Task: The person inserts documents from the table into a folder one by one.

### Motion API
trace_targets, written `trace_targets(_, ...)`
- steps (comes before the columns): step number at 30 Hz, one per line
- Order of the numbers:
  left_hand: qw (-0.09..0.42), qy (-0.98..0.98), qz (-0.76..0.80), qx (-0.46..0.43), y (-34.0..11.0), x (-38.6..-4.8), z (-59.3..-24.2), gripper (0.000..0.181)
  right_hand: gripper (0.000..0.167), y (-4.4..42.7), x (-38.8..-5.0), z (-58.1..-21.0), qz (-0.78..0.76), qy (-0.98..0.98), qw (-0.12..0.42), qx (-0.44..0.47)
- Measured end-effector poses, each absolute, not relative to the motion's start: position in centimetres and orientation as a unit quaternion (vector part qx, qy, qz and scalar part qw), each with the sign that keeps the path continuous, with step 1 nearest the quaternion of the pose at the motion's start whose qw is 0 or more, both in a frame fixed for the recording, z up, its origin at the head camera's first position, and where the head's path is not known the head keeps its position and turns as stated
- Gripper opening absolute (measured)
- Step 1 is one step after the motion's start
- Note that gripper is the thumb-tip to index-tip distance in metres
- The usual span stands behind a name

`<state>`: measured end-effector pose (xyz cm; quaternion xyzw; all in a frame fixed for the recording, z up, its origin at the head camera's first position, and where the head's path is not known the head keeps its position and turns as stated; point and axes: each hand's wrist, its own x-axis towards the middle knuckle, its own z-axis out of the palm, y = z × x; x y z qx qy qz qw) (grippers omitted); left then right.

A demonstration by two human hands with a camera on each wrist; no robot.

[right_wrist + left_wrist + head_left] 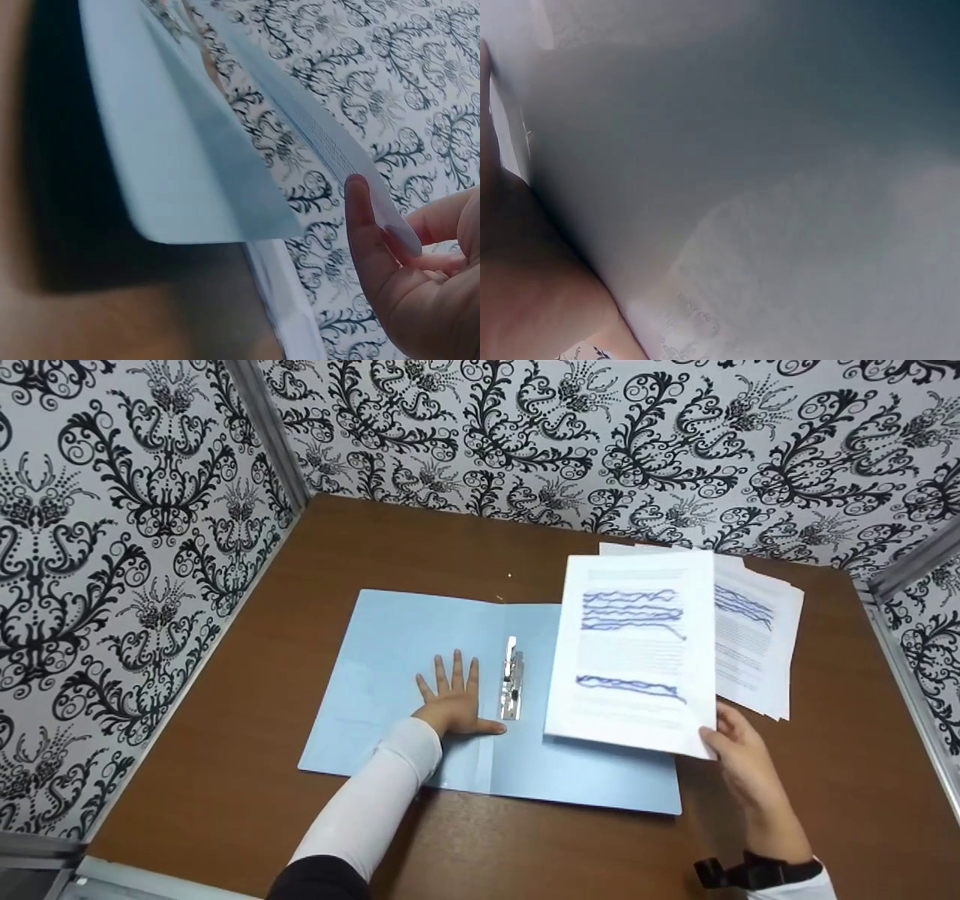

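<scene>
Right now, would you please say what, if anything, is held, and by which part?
The right hand pinches a blue-scribbled white paper sheet by its lower right corner; the left hand, spread on the pale blue folder, holds nothing.

The head view looks forward and down across the folder (390,652) to the far wall (525,442). The left wrist view sits close beside the left hand (454,705); the right wrist view faces past the right hand (427,304), sharing sheet (634,656), folder and wall with the head's.
</scene>
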<state>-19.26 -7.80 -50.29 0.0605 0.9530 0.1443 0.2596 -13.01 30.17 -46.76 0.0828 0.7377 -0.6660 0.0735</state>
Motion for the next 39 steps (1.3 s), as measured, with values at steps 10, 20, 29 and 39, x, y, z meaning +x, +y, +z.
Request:
trace_targets(10,0.273,0.945,0.161,0.074,-8.3,-19.5,-49.9,0.121,0.049,28.1,-11.6,-48.2,-0.665,0.732,0.124,0.083)
trace_targets(20,0.276,0.943,0.166,0.078,-8.4,-19.7,-50.3,0.122,0.045,26.6,-11.0,-48.3,-0.645,0.748,0.130,0.084)
trace_targets(29,0.277,0.943,0.169,0.072,-8.3,-19.7,-50.2,0.122,0.045,26.0,-10.3,-48.9,-0.643,0.748,0.142,0.080)
trace_targets(39,0.276,0.944,0.168,0.071,-8.3,-19.4,-50.1,0.121,0.052,26.2,-10.0,-49.8,-0.579,0.793,0.167,0.090)
